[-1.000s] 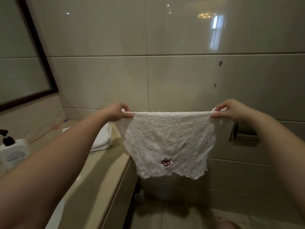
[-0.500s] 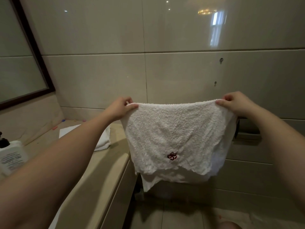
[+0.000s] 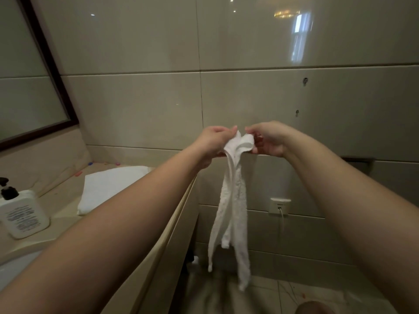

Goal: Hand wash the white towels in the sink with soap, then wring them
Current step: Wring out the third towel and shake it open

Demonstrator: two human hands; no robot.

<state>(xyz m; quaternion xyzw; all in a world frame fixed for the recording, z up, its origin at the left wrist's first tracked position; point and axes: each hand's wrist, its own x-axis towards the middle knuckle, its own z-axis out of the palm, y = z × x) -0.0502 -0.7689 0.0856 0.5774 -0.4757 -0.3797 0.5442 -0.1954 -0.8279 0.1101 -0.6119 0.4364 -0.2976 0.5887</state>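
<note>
A white towel (image 3: pixel 233 214) hangs in the air in front of the tiled wall, folded in half lengthwise, its lower ends dangling above the floor. My left hand (image 3: pixel 215 141) pinches one top corner and my right hand (image 3: pixel 267 139) pinches the other; the two hands are almost touching at the towel's top. A second white towel (image 3: pixel 106 186) lies folded on the beige counter (image 3: pixel 145 252) to the left. A white soap bottle (image 3: pixel 21 214) with a black pump stands at the counter's left. The sink's white rim (image 3: pixel 13 266) shows at the lower left.
A dark-framed mirror (image 3: pixel 29 87) hangs at the upper left. A wall socket (image 3: pixel 279 206) with a cord sits low on the tiled wall (image 3: pixel 249 98), and a recessed holder (image 3: pixel 358 162) is at the right. Small coloured bits lie at the counter's back.
The towel was held stretched wide between my hands. My hands have come together, bringing the two top corners side by side, and the towel now hangs folded and narrow.
</note>
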